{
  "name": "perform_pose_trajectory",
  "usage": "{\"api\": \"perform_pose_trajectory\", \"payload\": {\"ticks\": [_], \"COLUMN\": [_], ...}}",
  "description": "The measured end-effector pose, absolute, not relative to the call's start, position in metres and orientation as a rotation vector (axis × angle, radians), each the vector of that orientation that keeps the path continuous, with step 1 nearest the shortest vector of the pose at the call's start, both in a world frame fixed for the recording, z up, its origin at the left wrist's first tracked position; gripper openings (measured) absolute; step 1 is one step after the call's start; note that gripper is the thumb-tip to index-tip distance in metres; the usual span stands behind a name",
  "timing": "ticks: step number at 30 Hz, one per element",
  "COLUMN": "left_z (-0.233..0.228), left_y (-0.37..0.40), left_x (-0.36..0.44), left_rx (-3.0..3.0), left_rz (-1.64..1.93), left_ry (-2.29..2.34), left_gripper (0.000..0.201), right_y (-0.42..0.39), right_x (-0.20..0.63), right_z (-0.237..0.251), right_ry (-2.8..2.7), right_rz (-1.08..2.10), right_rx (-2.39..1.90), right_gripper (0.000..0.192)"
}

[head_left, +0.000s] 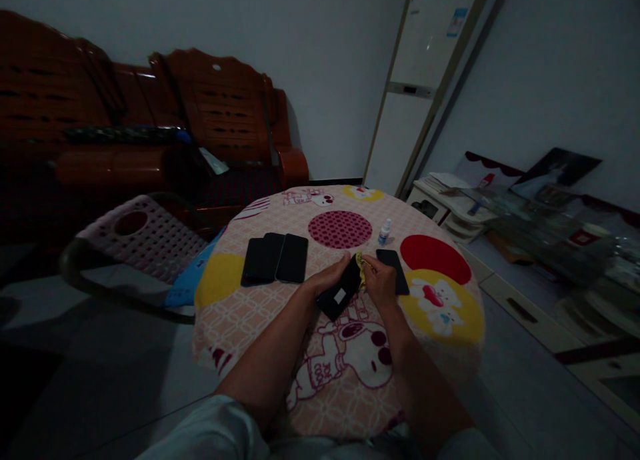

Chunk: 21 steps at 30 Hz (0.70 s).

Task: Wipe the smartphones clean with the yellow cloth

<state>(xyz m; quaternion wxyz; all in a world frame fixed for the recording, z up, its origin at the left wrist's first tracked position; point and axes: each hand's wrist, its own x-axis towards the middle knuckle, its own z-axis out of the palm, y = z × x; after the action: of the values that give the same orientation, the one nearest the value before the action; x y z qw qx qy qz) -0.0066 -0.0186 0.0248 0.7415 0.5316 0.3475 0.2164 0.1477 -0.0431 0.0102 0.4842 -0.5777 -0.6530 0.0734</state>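
Observation:
A black phone (329,305) with a pale label on its face is held tilted above the table by my left hand (327,277), fingers closed around its side. With closed fingers, my right hand (382,284) presses a small yellow cloth (359,259) to the phone's upper right edge. Just beyond the right hand, another dark phone (400,273) lies flat and is partly covered by it. A small white spray bottle (385,233) stands upright behind that phone. To the left, several dark phones (292,259) lie together, overlapping.
The round table (270,313) wears a patterned cloth. At its left stands a woven chair (145,240), with a wooden sofa (220,107) behind. A tall white air conditioner (400,127) is against the wall. Low cabinets (520,313) and a cluttered glass top line the right.

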Motion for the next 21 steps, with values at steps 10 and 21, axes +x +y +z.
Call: {"api": "perform_pose_trajectory", "payload": {"ticks": [10,21], "left_z": [0.0189,0.0184], "left_y": [-0.0148,-0.0141], "left_x": [-0.0079,-0.0078], "left_rx": [1.167,1.203], "left_rz": [0.477,0.449], "left_ry": [0.732,0.752], "left_gripper": [0.081,0.082], "right_y": [-0.0475,-0.0470], "right_x": [0.1469,0.1472], "right_z": [0.0130,0.0156], "right_ry": [-1.922,-1.790], "right_rz": [0.059,0.057], "right_rx": [-1.318,-1.397], "right_gripper": [0.033,0.034]}}
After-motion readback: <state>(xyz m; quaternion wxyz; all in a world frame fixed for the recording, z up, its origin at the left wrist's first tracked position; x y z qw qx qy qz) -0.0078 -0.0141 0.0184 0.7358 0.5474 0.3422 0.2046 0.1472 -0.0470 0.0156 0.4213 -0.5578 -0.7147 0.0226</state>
